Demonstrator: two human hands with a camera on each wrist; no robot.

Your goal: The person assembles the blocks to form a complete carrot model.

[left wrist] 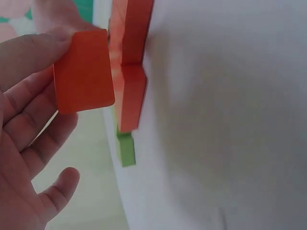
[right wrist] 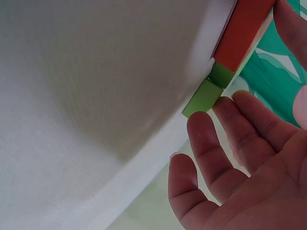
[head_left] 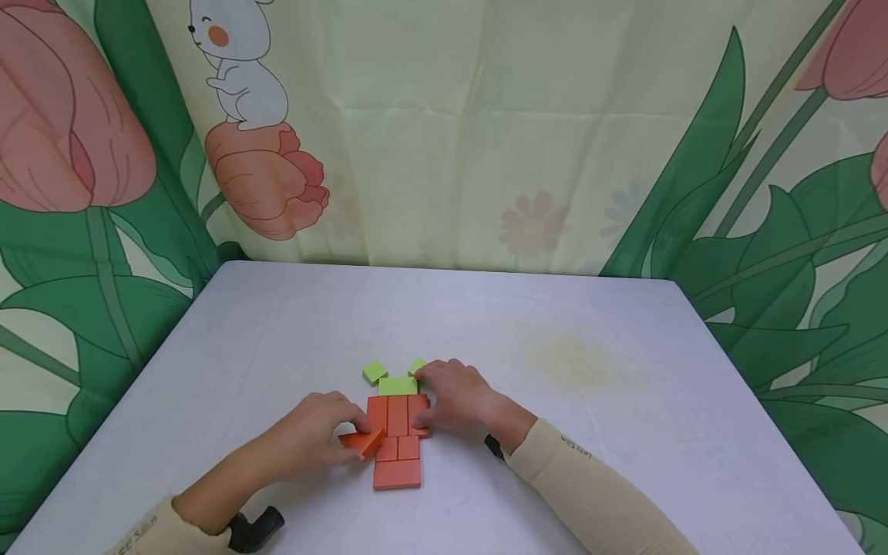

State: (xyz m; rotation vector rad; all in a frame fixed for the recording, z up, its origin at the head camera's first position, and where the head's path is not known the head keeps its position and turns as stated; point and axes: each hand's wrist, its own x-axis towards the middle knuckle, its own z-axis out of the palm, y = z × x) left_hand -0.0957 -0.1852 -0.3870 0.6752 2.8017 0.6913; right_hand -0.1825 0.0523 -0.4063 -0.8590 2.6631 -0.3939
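Observation:
On the table, red blocks (head_left: 398, 416) lie flat and close together in a figure, with a light green rectangular block (head_left: 398, 386) across their far end. Two small green blocks sit at its corners, a left one (head_left: 375, 372) and a right one (head_left: 417, 365). My left hand (head_left: 312, 432) pinches an orange triangular block (head_left: 364, 443) at the figure's left side; one flat face of this orange block (left wrist: 85, 72) fills the left wrist view's upper left. Along the right side, my right hand (head_left: 461, 397) rests its thumb by the red blocks, fingers extended near the right green block (right wrist: 204, 97).
The white table (head_left: 555, 478) stretches out around the figure. Behind it hangs a curtain (head_left: 430, 154) printed with flowers and a white animal. Dark straps (head_left: 255, 529) show at the wrists, below beige sleeves (head_left: 597, 493).

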